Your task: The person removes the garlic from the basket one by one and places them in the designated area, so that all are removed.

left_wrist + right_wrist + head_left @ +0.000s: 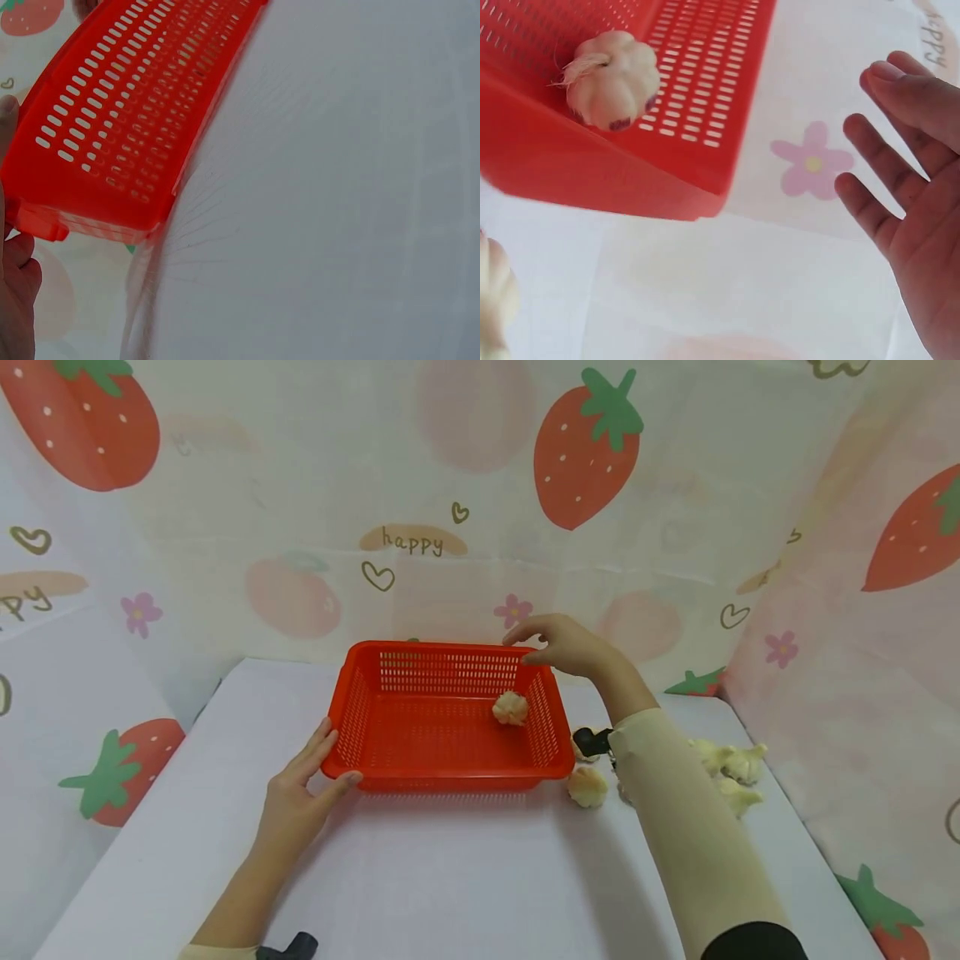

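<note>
A red plastic basket [442, 774] with slotted walls stands on the white table. One garlic bulb [511, 708] lies inside it, towards the right wall; the right wrist view shows the same bulb [615, 82] with its roots outward. My left hand [296, 797] grips the basket's near left corner, thumb on the front rim and fingers along the left side. In the left wrist view only part of that hand [16, 292] shows at the edge. Above the far right corner hovers my right hand [566, 646], fingers loosely bent and apart, with nothing in it [922, 172].
Just right of the basket lies a garlic bulb [587, 787], with another partly hidden behind the right wrist's black strap [592, 742]. Several more bulbs [742, 766] sit near the table's right edge, partly behind the sleeve. A strawberry-print cloth [450, 468] hangs behind and beside the table.
</note>
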The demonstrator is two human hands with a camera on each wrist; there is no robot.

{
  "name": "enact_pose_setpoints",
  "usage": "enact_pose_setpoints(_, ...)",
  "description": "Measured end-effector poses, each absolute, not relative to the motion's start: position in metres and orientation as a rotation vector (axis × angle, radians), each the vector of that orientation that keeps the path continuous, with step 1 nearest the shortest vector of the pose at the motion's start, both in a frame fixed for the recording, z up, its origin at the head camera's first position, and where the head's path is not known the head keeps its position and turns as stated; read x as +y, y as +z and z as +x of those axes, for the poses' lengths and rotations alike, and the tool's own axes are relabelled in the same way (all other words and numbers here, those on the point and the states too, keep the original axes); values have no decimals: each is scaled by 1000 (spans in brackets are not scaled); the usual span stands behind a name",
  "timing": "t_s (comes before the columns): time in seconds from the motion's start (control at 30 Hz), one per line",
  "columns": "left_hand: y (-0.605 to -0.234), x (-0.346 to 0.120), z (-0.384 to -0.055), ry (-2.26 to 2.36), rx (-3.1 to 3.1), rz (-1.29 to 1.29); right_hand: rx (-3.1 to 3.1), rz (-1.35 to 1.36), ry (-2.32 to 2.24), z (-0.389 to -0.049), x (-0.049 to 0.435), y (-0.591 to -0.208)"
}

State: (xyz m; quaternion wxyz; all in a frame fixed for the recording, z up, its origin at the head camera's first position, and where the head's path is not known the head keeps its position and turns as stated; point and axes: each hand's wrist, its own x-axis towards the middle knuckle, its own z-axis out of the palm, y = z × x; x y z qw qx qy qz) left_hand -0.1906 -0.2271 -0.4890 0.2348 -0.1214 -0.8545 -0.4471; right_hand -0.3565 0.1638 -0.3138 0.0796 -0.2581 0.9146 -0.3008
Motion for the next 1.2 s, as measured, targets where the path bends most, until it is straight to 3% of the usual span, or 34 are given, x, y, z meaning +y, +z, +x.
enact_pose_setpoints(0.4, -491, -229, -193, -1239, -2346, -336, 2617, -721, -816, -383, 145, -343)
enact_pose_setpoints(1.2, -491, -229, -191, -1215, -2365, -321, 2398, -481, -783, -381, 144, -383)
